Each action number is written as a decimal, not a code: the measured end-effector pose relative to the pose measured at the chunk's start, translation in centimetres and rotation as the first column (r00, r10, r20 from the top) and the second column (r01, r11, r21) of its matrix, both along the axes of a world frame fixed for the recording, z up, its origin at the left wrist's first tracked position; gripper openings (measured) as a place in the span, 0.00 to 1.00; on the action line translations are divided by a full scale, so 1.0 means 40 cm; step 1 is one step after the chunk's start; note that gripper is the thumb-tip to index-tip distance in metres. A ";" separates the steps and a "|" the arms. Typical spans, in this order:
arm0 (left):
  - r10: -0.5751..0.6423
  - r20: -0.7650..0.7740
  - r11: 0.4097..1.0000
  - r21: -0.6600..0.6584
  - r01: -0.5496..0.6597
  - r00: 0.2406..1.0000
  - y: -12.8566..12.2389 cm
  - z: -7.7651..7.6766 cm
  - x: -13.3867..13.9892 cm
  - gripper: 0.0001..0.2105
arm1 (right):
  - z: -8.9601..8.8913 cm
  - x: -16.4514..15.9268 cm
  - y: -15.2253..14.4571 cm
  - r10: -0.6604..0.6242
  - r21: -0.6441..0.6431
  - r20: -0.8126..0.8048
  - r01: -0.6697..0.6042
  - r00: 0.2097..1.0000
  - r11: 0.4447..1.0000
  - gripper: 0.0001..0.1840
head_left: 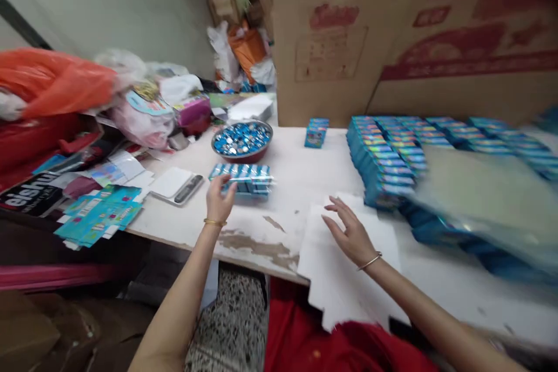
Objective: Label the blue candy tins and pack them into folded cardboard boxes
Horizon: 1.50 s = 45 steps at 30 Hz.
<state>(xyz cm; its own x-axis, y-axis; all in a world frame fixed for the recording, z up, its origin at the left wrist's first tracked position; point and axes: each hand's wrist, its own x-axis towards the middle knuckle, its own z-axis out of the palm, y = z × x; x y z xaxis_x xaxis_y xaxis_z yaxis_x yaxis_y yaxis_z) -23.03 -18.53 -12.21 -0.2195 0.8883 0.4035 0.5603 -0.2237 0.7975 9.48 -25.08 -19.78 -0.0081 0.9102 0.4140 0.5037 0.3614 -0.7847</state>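
My left hand [221,199] is at the left end of a row of small blue boxes [250,179], which looks wrapped in clear plastic and lies on the table. Its fingers curl against the pack, though blur softens the exact contact. My right hand [351,233] is open, fingers stretched, above flat white paper sheets [325,244] and holding nothing. Behind the pack stands a metal bowl [246,157] full of small blue and silver pieces. To the left of the pack is a white flat scale [176,186].
Stacked blue boxes [383,168] fill the right side, partly under a clear plastic sheet [492,197]. One small blue pack [316,132] stands near the large cardboard carton [322,87]. Flattened blue cartons [100,215] and plastic bags [143,119] crowd the left.
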 end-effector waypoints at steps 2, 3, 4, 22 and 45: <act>-0.468 -0.229 0.884 -0.115 0.453 0.854 -0.114 -0.039 0.130 0.16 | -0.029 0.108 -0.109 -0.012 0.008 0.237 0.010 0.971 1.000 0.18; -0.659 -0.302 0.751 -0.219 0.623 0.689 -0.173 -0.061 0.191 0.20 | -0.044 0.150 -0.160 -0.004 -0.020 0.344 0.012 0.939 1.000 0.20; -0.779 -0.352 0.620 -0.309 0.721 0.519 -0.229 -0.085 0.244 0.27 | -0.058 0.183 -0.204 0.013 -0.059 0.438 0.014 0.899 0.998 0.23; -0.733 -0.671 0.516 -0.443 0.733 0.111 -0.446 -0.176 0.333 0.38 | -0.070 0.226 -0.261 0.295 -0.191 0.639 -0.225 0.710 0.955 0.29; -0.793 -0.419 0.575 -0.275 0.770 0.443 -0.314 -0.184 0.361 0.14 | -0.114 0.282 -0.101 0.257 -0.066 0.228 -0.249 0.939 0.966 0.22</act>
